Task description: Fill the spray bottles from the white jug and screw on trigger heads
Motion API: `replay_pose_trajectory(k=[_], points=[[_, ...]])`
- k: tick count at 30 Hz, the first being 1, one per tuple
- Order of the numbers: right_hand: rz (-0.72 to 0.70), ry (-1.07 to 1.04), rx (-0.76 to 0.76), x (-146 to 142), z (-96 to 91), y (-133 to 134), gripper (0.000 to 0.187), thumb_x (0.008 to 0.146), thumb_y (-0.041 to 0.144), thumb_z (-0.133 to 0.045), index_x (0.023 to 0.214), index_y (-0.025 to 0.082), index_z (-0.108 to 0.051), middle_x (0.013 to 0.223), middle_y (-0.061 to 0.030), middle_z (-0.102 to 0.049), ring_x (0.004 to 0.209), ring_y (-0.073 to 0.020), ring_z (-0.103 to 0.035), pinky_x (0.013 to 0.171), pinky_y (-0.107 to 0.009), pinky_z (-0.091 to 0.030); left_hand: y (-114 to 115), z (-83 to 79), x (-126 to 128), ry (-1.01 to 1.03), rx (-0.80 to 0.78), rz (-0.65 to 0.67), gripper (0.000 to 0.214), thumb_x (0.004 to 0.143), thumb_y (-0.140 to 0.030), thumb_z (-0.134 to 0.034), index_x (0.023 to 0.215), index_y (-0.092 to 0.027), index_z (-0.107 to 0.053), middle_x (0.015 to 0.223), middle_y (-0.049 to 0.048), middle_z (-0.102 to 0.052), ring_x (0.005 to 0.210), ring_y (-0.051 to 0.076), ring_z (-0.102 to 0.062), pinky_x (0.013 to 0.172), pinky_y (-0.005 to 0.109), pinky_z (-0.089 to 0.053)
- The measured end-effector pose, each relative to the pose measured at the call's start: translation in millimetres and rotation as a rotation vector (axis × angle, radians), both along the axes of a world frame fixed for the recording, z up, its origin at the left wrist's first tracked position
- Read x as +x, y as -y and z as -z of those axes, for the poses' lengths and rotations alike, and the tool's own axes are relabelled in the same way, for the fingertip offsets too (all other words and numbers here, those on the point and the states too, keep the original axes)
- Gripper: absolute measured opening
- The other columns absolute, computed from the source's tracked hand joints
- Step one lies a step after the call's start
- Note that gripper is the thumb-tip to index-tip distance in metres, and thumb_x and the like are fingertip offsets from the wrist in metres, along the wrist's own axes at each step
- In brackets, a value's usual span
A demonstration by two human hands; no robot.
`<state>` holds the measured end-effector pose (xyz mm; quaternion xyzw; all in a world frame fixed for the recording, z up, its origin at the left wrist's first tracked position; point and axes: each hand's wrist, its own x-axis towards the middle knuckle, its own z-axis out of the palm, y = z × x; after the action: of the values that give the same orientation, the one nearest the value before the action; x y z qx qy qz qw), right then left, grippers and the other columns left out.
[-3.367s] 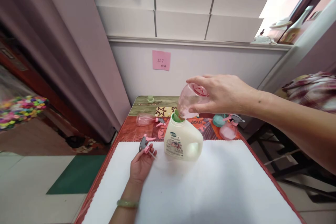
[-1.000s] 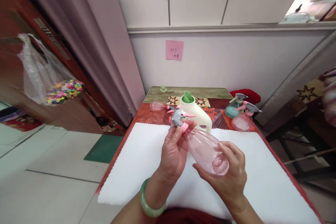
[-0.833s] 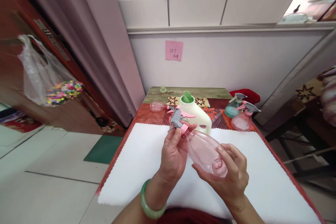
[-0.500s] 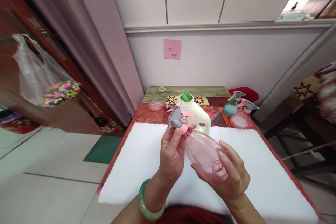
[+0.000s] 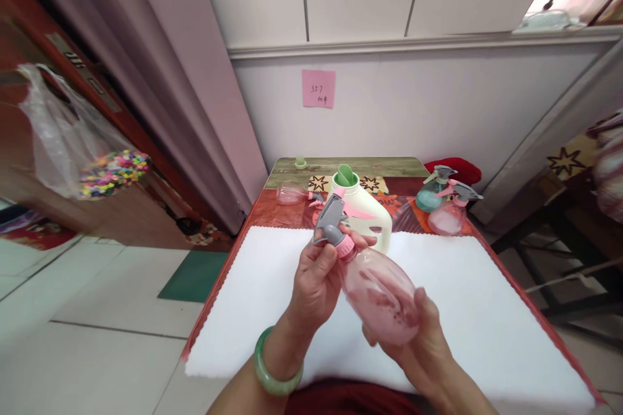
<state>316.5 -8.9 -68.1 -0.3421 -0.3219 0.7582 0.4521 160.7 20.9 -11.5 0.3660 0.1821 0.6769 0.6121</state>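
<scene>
A pink see-through spray bottle (image 5: 377, 292) with a grey and pink trigger head is held tilted above the white mat, its head up and to the left. My left hand (image 5: 316, 279), with a green bangle at the wrist, is closed around the pink collar and neck. Around the lower end of the bottle wraps my right hand (image 5: 413, 337), its fingers partly behind the pink plastic. Just beyond the trigger head stands a cream jug (image 5: 372, 207) with a green spout, partly covered by the bottle.
A white mat (image 5: 243, 324) covers the table's front. Another pink spray bottle (image 5: 292, 194) lies at the back left, near a small green cap (image 5: 300, 162). At the back right stand a teal spray bottle (image 5: 431, 196) and a pink one (image 5: 448, 217) holding whitish liquid.
The bottle has turned about its length, and its trigger head has swung more upright. My right hand has shifted its grip, its fingers going from over the bottle to behind and beneath it.
</scene>
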Motion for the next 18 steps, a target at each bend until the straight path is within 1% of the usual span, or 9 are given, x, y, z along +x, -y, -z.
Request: replay_pose_trajectory(k=[2,4,6,7,9,11,14,16,18], points=[[-0.251,-0.226,-0.312,-0.7,-8.2,-0.7,0.091,0.076,0.093,-0.044,0.115,0.014,-0.068,0.093,-0.0174,-0.077,0.040,-0.0115,-0.057,0.029,-0.016,-0.026,-2.0,3.6,-2.8,-0.009,0.008,0.024,0.025,0.091,-0.038,-0.068,0.109,-0.022,-0.075,0.095,0.0054,-0.074,0.103,0.028,-0.072,0.106,0.050,-0.047],[-0.421,-0.347,-0.442,-3.0,-15.3,-2.3,0.096,0.074,0.096,-0.039,0.110,0.013,-0.068,0.093,-0.0185,-0.077,0.035,-0.0075,-0.051,0.027,-0.014,-0.019,-3.6,6.9,-3.7,-0.016,0.003,0.016,0.026,0.091,-0.038,-0.068,0.110,-0.022,-0.073,0.096,0.0061,-0.074,0.100,0.027,-0.072,0.102,0.048,-0.050],[-0.448,-0.340,-0.458,-7.5,-20.1,-2.8,0.097,0.075,0.096,-0.036,0.114,0.013,-0.067,0.097,-0.0195,-0.077,0.038,-0.0085,-0.055,0.027,-0.013,-0.023,-4.3,8.7,-3.5,-0.020,-0.003,-0.039,0.024,0.093,-0.037,-0.065,0.110,-0.022,-0.073,0.095,0.0061,-0.074,0.095,0.025,-0.072,0.095,0.043,-0.052],[-0.390,-0.296,-0.433,-10.4,-21.1,-2.2,0.096,0.077,0.095,-0.035,0.120,0.014,-0.065,0.100,-0.0194,-0.077,0.044,-0.0117,-0.061,0.029,-0.014,-0.030,-4.3,8.8,-3.3,-0.024,-0.008,-0.080,0.023,0.094,-0.036,-0.064,0.109,-0.021,-0.073,0.093,0.0058,-0.074,0.093,0.024,-0.072,0.093,0.041,-0.053],[-0.182,-0.158,-0.283,-16.2,-18.9,0.7,0.095,0.078,0.093,-0.038,0.136,0.020,-0.055,0.114,-0.0187,-0.074,0.066,-0.0215,-0.073,0.038,-0.022,-0.048,-4.2,7.7,-3.6,-0.033,-0.024,-0.167,0.021,0.094,-0.035,-0.065,0.105,-0.021,-0.075,0.091,0.0052,-0.074,0.090,0.022,-0.071,0.090,0.037,-0.054],[0.058,0.044,0.009,-20.7,-10.8,5.0,0.102,0.070,0.089,-0.060,0.149,0.027,-0.040,0.133,-0.0176,-0.065,0.094,-0.0310,-0.074,0.057,-0.038,-0.062,-4.5,5.5,-4.9,-0.038,-0.040,-0.251,0.019,0.093,-0.034,-0.066,0.102,-0.021,-0.076,0.092,0.0047,-0.074,0.090,0.021,-0.071,0.093,0.036,-0.053],[0.351,0.459,0.476,-22.5,6.0,10.1,0.124,0.049,0.062,-0.094,0.151,0.025,-0.034,0.145,-0.0189,-0.054,0.125,-0.0389,-0.061,0.094,-0.053,-0.059,-6.5,3.7,-8.4,-0.023,-0.051,-0.288,0.020,0.092,-0.035,-0.067,0.102,-0.021,-0.077,0.093,0.0042,-0.074,0.093,0.022,-0.072,0.100,0.040,-0.050],[0.468,0.638,0.605,-20.4,12.4,10.5,0.117,0.048,0.049,-0.098,0.146,0.022,-0.041,0.142,-0.0192,-0.055,0.127,-0.0392,-0.060,0.102,-0.053,-0.055,-8.7,4.6,-10.9,-0.020,-0.058,-0.233,0.022,0.091,-0.038,-0.069,0.103,-0.021,-0.077,0.094,0.0047,-0.074,0.095,0.023,-0.072,0.104,0.043,-0.049],[0.408,0.575,0.559,-16.8,10.7,8.7,0.106,0.055,0.051,-0.095,0.143,0.022,-0.044,0.133,-0.0176,-0.061,0.107,-0.0342,-0.070,0.086,-0.046,-0.062,-10.9,6.8,-12.7,-0.017,-0.054,-0.171,0.024,0.089,-0.039,-0.071,0.103,-0.021,-0.077,0.095,0.0052,-0.074,0.098,0.024,-0.072,0.106,0.043,-0.047]])
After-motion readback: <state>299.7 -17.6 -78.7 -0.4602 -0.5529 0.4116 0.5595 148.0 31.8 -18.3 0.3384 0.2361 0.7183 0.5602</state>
